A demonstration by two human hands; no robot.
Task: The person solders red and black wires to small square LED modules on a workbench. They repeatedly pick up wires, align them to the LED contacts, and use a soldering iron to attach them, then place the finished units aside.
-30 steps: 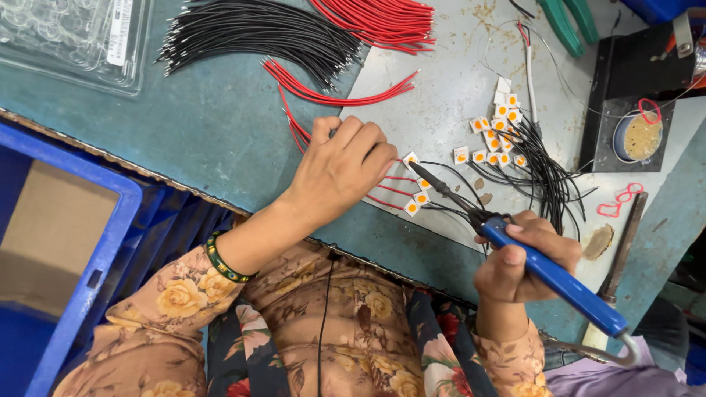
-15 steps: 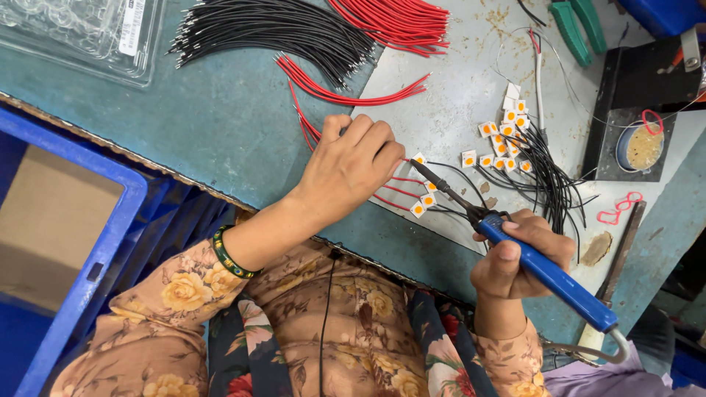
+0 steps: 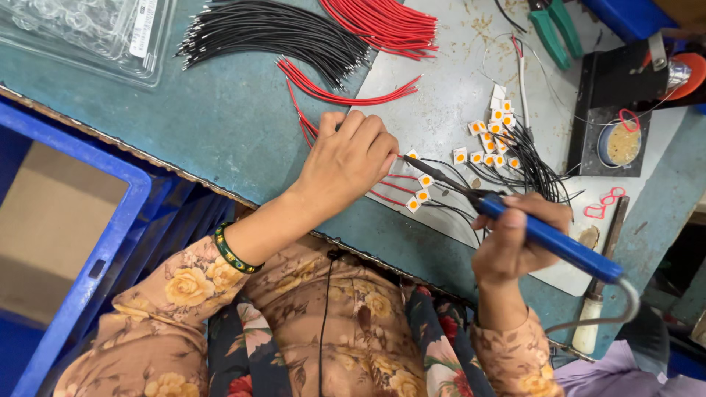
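Left hand [image 3: 353,158] lies knuckles up on the grey mat [image 3: 448,95], fingers curled together and pressing down red wires [image 3: 386,192]; whether fingertips actually pinch one is hidden. Right hand [image 3: 515,239] is wrapped tight around the blue handle of a soldering iron [image 3: 548,239], thumb on top. The iron's dark tip points toward the left fingertips, ending at a small white and orange square part [image 3: 425,180], just beside the left hand. Two more such squares sit just below that one, each on a red wire. Beyond the iron tip, a cluster of same squares with black leads [image 3: 507,147]. Further out from left hand: red wire bundle [image 3: 382,26], black wire bundle [image 3: 272,33]. Past right hand: flux tin [image 3: 621,143] on black stand, green pliers [image 3: 551,26]. Blue crate [image 3: 110,242] near left forearm.
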